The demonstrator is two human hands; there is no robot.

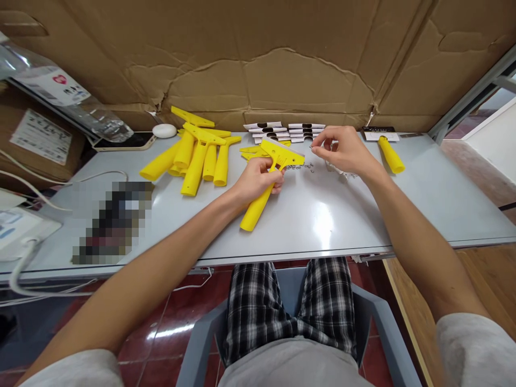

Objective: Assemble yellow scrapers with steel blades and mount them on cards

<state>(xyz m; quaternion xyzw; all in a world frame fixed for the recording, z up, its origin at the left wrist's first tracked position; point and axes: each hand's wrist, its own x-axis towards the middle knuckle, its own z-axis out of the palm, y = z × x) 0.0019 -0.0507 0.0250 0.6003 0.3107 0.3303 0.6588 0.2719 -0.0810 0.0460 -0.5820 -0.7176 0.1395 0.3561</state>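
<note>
A yellow scraper (269,177) was gripped by the left hand (256,181); a small screw (311,147) was pinched by the right hand (344,150).

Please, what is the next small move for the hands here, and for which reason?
Probably the right hand should bring the small metal piece pinched at its fingertips over to the head of the yellow plastic scraper handle. The left hand holds that handle tilted above the grey table, its head turned toward the right hand, with small metal screws scattered between them.
</note>
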